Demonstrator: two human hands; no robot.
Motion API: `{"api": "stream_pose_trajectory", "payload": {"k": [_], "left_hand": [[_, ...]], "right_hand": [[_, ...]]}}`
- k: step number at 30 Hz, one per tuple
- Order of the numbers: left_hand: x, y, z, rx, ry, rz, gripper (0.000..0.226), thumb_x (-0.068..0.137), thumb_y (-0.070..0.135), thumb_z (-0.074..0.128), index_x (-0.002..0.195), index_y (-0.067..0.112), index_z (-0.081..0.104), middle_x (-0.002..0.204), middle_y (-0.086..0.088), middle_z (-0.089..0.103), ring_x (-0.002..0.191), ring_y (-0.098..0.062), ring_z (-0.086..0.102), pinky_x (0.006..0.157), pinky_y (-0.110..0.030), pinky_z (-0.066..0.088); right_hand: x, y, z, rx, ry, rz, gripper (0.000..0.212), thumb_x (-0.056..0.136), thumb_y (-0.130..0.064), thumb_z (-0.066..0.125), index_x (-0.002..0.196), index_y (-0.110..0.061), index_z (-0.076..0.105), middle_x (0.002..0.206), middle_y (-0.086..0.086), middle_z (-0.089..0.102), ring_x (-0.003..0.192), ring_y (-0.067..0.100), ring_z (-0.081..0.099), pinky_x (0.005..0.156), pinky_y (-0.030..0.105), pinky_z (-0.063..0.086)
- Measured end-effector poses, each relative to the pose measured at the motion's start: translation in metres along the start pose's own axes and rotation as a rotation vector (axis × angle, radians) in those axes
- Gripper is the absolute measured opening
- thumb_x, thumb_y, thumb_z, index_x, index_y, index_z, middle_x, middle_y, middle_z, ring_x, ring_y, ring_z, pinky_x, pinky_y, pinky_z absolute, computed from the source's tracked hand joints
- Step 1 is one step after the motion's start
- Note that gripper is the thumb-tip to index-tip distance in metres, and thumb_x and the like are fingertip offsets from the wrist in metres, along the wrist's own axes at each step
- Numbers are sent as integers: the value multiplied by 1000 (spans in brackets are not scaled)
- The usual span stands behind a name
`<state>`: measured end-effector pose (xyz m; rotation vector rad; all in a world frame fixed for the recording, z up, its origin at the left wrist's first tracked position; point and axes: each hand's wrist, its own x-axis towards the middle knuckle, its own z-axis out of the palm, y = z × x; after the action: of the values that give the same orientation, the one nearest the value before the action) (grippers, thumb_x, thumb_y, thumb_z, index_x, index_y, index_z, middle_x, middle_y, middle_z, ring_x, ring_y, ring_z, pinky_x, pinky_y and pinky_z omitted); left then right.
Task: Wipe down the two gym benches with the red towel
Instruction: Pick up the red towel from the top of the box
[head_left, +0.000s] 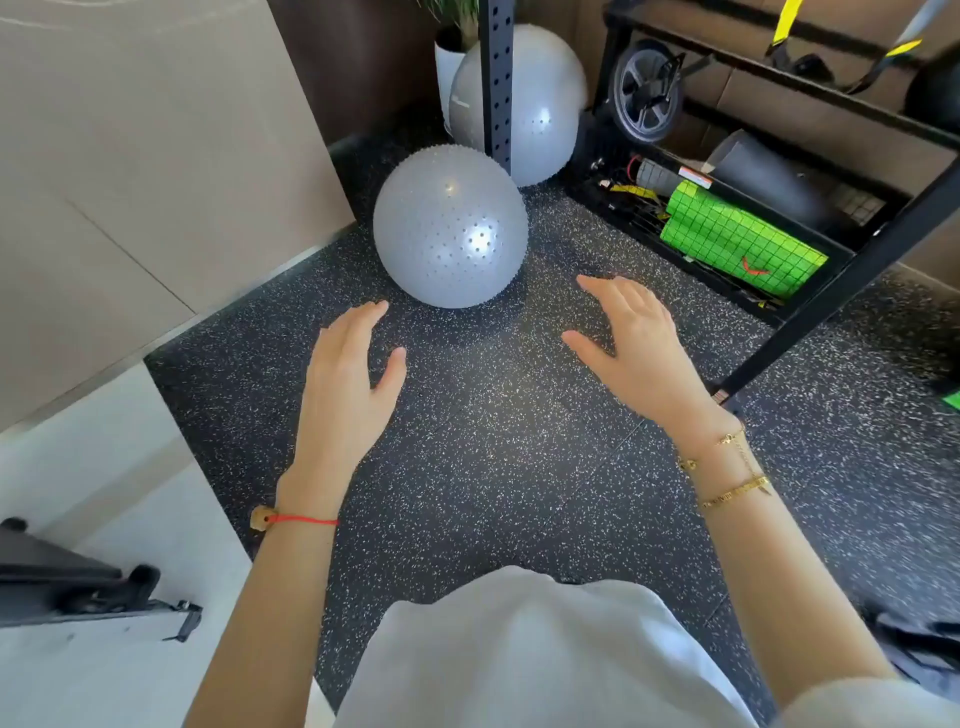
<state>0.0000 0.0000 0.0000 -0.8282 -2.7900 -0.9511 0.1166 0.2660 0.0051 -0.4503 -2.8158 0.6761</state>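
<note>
No red towel and no gym bench show in the head view. My left hand (350, 374) and my right hand (634, 338) are held out in front of me over the speckled black rubber floor (493, 441). Both have relaxed, spread fingers and hold nothing. A red string bracelet is on my left wrist and gold bracelets are on my right wrist.
A grey studded exercise ball (449, 228) lies on the floor just beyond my hands, with a second grey ball (540, 104) behind a black rack post (496, 78). A black shelf rack (779, 218) at right holds a green bag (737, 239) and gear. Black equipment (67, 582) sits at lower left.
</note>
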Motion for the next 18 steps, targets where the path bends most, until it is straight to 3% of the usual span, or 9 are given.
{"api": "stream_pose_trajectory", "payload": {"k": [3,8,18], "left_hand": [[1,0,3,-15,-13,26,48,97,22,57,143,13,46,147,-7,48,137,-23,43,114,-51,36],[3,2,14,-40,-84,57,47,98,24,55,143,16,46,148,-5,48,138,-19,42,115,-36,36],[9,44,62,-91,-297,274,41,98,21,55,139,14,51,142,-3,53,133,-19,47,113,-33,35]], "right_hand": [[-10,4,1,0,27,28,60,95,-41,56,147,-15,38,143,5,47,141,26,33,118,51,24],[-40,9,1,25,43,134,60,96,-41,55,147,-17,37,146,3,46,143,25,30,119,51,23],[-127,34,3,4,144,428,59,95,-40,56,147,-20,36,146,1,46,142,23,32,119,46,23]]}}
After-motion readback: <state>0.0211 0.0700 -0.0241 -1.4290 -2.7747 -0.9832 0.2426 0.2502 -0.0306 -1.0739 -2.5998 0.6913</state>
